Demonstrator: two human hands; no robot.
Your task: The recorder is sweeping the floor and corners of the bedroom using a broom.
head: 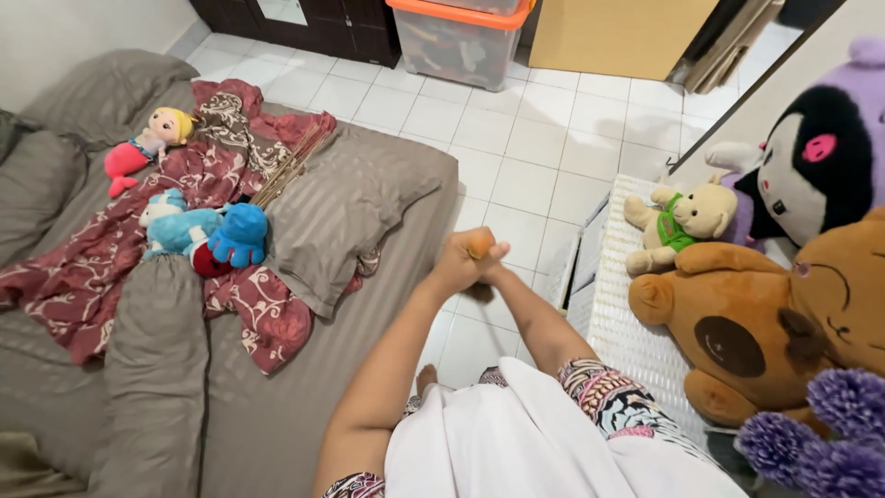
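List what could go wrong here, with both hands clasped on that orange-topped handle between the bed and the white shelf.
1. Both hands, left hand and right hand, clasp the orange-topped handle together in a narrow gap; a swing might clip the small beige teddy or big brown plush on the white wicker shelf.
2. What hangs below the handle is blurred, so its reach is hard to judge; it may catch the grey bed.

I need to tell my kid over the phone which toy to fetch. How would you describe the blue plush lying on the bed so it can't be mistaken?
Start at the grey bed and find the crumpled maroon patterned blanket across it. On that blanket lie two soft toys: the blue plush is the lower one, near the blanket's middle. Unlike the mermaid doll with yellow hair and a pink tail further up, it is blue with a white head and red underneath.
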